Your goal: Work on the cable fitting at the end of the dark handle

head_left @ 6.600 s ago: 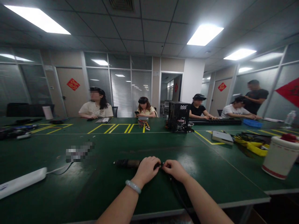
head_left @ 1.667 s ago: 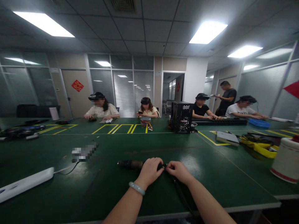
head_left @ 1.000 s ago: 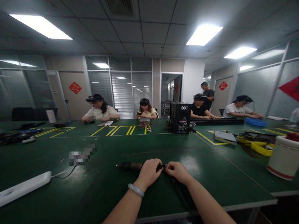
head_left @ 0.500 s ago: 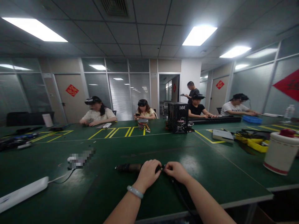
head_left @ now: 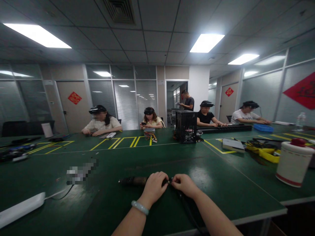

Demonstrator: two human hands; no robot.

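On the green table lies a dark, cylindrical tool, its tip pointing left. My left hand wraps round the tool's right end, with a pale bracelet on the wrist. My right hand is closed in a pinch close against the left fingertips, at a small metallic connector piece. A black cable runs from below my right hand toward the table's front edge. What exactly sits between the right fingertips is too small to make out.
A white power strip lies at the left. A black computer case stands mid-table. A white canister, a yellow tray and a white box are at the right. Several people sit across the table.
The view has tilted and shifted slightly. The standing person in the back has moved left. Both hands keep nearly the same place at the tool's right end.
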